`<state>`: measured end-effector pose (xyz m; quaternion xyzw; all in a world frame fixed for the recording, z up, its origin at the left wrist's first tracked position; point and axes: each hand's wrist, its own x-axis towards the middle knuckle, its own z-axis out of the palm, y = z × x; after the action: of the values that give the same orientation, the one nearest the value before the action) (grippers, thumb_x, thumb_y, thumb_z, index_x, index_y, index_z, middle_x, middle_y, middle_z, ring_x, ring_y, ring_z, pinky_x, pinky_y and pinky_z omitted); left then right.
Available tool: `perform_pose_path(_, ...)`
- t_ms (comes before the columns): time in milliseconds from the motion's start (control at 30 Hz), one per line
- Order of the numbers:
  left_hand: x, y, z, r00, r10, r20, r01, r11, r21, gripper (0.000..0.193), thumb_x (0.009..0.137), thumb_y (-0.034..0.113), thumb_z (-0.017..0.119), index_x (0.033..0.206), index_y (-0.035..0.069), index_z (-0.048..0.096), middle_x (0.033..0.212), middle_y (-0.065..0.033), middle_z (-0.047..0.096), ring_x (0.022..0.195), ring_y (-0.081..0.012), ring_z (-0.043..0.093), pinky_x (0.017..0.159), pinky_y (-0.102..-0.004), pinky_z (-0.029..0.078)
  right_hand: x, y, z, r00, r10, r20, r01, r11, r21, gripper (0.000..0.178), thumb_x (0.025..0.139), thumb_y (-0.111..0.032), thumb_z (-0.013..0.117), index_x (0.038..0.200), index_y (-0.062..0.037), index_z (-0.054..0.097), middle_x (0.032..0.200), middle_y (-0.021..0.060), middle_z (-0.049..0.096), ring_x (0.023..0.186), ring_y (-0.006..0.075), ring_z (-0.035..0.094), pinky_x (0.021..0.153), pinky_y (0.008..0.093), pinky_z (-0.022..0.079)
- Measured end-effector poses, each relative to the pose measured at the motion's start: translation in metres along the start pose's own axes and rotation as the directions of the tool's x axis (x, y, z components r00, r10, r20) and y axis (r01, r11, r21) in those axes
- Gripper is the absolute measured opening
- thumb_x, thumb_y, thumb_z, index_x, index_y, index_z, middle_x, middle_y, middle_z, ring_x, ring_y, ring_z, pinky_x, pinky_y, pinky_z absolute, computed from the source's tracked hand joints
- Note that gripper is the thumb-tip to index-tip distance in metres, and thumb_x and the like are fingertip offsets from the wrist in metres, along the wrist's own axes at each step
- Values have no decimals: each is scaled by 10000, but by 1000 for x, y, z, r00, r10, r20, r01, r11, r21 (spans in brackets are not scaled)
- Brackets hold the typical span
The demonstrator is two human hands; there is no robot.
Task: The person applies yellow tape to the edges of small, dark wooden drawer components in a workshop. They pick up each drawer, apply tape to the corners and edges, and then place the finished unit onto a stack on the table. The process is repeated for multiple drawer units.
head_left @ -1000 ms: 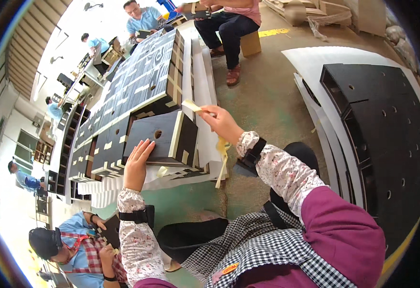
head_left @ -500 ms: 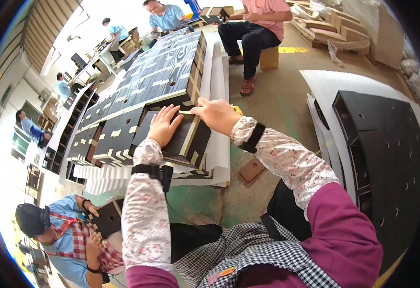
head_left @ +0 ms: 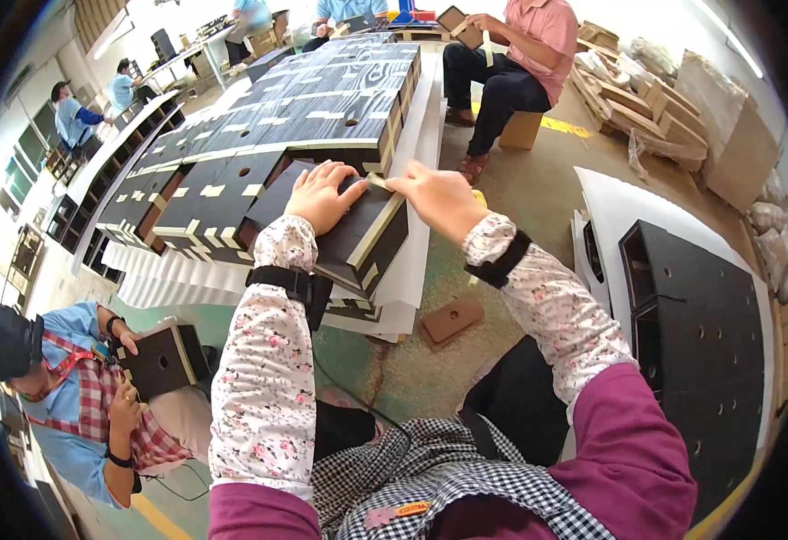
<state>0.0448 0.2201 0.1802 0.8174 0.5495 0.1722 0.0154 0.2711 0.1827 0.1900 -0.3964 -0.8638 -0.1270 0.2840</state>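
Observation:
A black box [head_left: 353, 245] with pale tape along its edges lies at the near right corner of a large group of black boxes [head_left: 308, 106]. My left hand [head_left: 324, 196] presses on its top with the fingers spread. Beside that hand, at the box's far right corner, a short strip of pale masking tape [head_left: 377, 181] reaches the pinched fingertips of my right hand [head_left: 443, 202]. A yellow object [head_left: 479, 198] shows partly behind my right hand; its kind is hidden.
A brown block [head_left: 452, 324] rests on the floor before me. More black boxes [head_left: 713, 333] stand at right on white sheeting. At lower left a co-worker handles a black box [head_left: 162, 360]; a seated person [head_left: 538, 45] holds another at the far side. Brown boards [head_left: 632, 103] are piled behind.
My right hand has drawn a little away from my left hand, with the tape at its fingertips. My left hand stays on the box. The whole view has shifted.

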Motion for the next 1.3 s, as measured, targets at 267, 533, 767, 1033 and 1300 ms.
perform_pose_path(267, 2, 6, -3, 1000, -25, 18, 25, 999, -20, 486, 920, 527, 419, 1224, 165, 534, 1353, -93, 465, 1350, -251, 311, 1121, -432, 181, -24, 6, -31, 981, -132, 145, 153, 979, -138, 309, 816, -51, 520, 1086, -139, 641, 819, 75, 549, 644, 234, 632, 545, 340, 513)
perform_pose_path(533, 1, -2, 1, 999, -7, -39, 8, 1000, 17, 473, 915, 522, 429, 1191, 158, 554, 1299, -74, 495, 1299, -228, 372, 1098, -422, 219, 5, 3, -3, 989, -145, 23, 147, 977, -155, 294, 842, -73, 502, 1115, -107, 605, 831, 81, 576, 671, 242, 641, 571, 352, 523)
perform_pose_path(767, 0, 0, 0, 999, -6, -33, 6, 1000, 4, 484, 908, 531, 437, 1211, 172, 552, 1319, -50, 483, 1324, -212, 350, 1110, -445, 200, -13, -7, -21, 972, -215, 98, 232, 948, -219, 284, 789, -53, 524, 1065, -72, 589, 789, 67, 523, 634, 221, 619, 538, 325, 506)
perform_pose_path(1033, -2, 6, -4, 998, -15, 53, 13, 999, 36, 446, 925, 515, 413, 1220, 200, 525, 1370, -45, 428, 1360, -213, 298, 1118, -514, 157, -51, -35, -15, 996, 86, -18, -85, 996, 28, 247, 836, -78, 533, 1071, -76, 609, 819, 89, 582, 654, 276, 629, 557, 371, 508)
perform_pose_path(1300, 1, 3, 0, 988, -152, 36, 152, 988, 9, 437, 928, 515, 402, 1217, 207, 515, 1346, -48, 433, 1356, -224, 293, 1108, -571, 130, -101, -95, -46, 933, 33, 358, -298, 628, 719, 222, 894, -72, 525, 1073, -47, 655, 819, 122, 562, 823, 233, 571, 769, 318, 474)
